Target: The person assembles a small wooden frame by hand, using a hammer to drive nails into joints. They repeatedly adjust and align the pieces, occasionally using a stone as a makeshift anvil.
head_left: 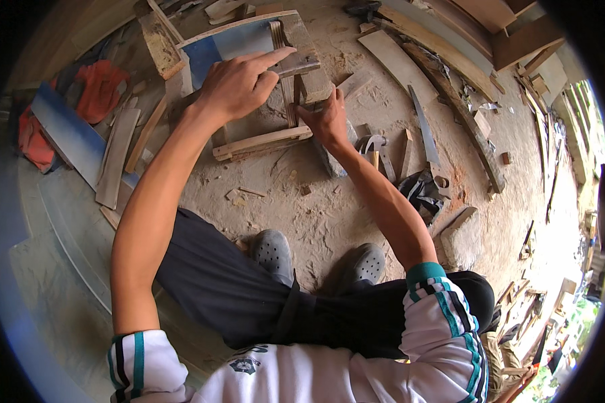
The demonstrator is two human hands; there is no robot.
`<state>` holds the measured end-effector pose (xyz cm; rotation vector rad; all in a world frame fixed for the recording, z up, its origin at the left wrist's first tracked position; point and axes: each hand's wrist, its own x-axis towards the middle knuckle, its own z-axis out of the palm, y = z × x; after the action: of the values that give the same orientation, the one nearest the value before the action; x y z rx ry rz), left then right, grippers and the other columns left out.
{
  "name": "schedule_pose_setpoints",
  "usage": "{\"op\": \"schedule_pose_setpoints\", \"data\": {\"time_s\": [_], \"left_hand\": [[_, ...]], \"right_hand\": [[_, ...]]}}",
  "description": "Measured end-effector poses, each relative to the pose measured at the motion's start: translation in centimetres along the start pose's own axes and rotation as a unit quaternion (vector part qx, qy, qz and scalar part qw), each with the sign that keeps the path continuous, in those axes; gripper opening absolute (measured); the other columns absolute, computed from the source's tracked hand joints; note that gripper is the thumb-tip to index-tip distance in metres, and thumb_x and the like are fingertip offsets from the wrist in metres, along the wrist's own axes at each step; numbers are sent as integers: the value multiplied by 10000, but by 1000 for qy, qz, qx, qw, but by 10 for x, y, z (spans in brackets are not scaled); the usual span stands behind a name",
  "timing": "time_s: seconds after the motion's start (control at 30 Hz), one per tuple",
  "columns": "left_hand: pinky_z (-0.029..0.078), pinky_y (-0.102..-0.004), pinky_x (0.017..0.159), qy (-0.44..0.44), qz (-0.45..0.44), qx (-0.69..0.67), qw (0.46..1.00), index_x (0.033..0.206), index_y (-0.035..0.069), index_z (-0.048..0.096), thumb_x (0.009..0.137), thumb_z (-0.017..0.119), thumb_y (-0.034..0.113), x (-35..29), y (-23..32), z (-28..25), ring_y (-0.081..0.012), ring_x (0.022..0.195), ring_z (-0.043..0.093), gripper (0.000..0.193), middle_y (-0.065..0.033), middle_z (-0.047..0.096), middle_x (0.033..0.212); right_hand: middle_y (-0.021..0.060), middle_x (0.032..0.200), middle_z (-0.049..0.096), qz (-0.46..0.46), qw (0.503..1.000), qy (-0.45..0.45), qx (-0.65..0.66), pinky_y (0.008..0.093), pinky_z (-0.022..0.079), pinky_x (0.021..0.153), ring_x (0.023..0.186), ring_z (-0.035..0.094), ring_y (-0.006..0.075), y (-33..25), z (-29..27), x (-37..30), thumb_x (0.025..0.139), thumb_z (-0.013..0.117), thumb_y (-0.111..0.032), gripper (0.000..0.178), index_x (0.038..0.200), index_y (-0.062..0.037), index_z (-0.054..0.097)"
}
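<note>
In front of me on the ground lies a small wooden frame (262,144) made of joined strips, with a blue and white panel (238,43) along its far side. My left hand (236,84) is over the frame; its index finger stretches toward a dark board (297,62) while the other fingers curl in. What those curled fingers hold, if anything, is hidden. My right hand (327,122) has thumb and fingers around the near end of a wooden block (316,87) at the frame's right corner. A grey stone block (332,161) sits below that hand.
Right of the frame lie a hammer (372,145), a handsaw (423,127) and a black plastic bag (421,191). Long boards (450,101) stretch along the right. At left are a blue-white board (74,134) and orange-red cloth (102,91). My grey clogs (272,255) rest on the dusty ground.
</note>
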<state>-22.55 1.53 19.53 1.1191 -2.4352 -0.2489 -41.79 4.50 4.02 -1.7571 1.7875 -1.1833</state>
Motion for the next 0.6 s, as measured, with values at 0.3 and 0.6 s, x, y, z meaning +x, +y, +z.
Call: {"op": "schedule_pose_setpoints", "data": {"time_s": [0.3,0.6], "left_hand": [[511,-444,735,-11,1,30,1000,1405,246,480,842,405,216,-6,-1,-2,-332,790,634,569,-118,655,965],[510,-462,821,-26,9,49,998,1424,261,432,970,354,365,-6,-3,-2,-359,954,641,472,-134,667,1102]], "right_hand": [[247,1182,529,11,1000,-12,11,464,458,920,1111,524,425,-6,1,-6,673,832,-380,844,1293,6,409],[256,1230,555,16,998,-49,48,454,481,893,1103,565,426,-10,-8,-7,704,805,-375,839,1318,9,381]]}}
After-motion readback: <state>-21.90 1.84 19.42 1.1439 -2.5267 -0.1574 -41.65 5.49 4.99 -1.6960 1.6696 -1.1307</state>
